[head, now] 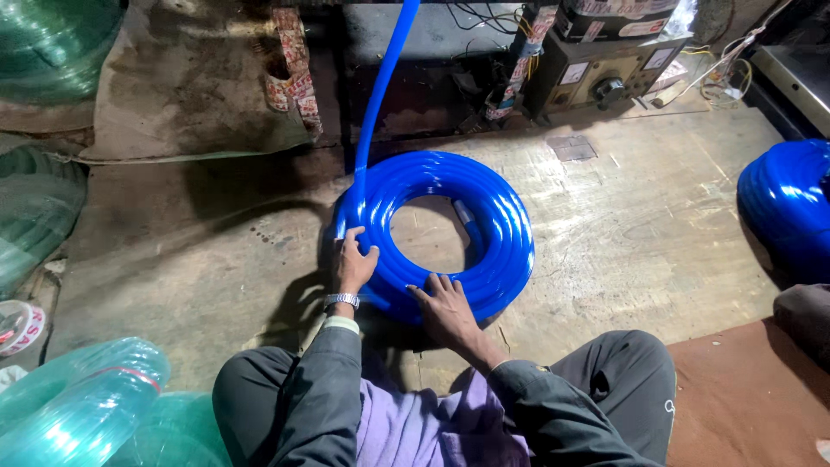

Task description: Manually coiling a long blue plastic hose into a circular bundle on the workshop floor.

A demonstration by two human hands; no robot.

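Coil: one blue hose coil (437,233) lies flat on the floor (622,225) just in front of your knees, with an open hole in its middle.
Feed line: one length of the same blue hose (380,78) rises from the left side of the coil toward the machine (605,73) at the back.
Left hand: your left hand (353,264) grips the outer left edge of the coil, thumb over the top turns, fingers curled around them.
Right hand: your right hand (445,307) lies on the near part of the coil, fingers spread and pressed flat on the turns, not closed around anything.
Handling: the hose looks glossy and smooth, so I judge it slippery; it seems bendable but springy, and the turns may slide apart if you lift at one point only. The whole coil is probably rather heavy.
Where to hold: take it at two opposite sides, hands around all turns together.
Count, blue: two coils, this one and a second blue coil (787,207) at the right edge.
Count, green: several clear green coils (82,402) at your left; exact number I cannot tell.
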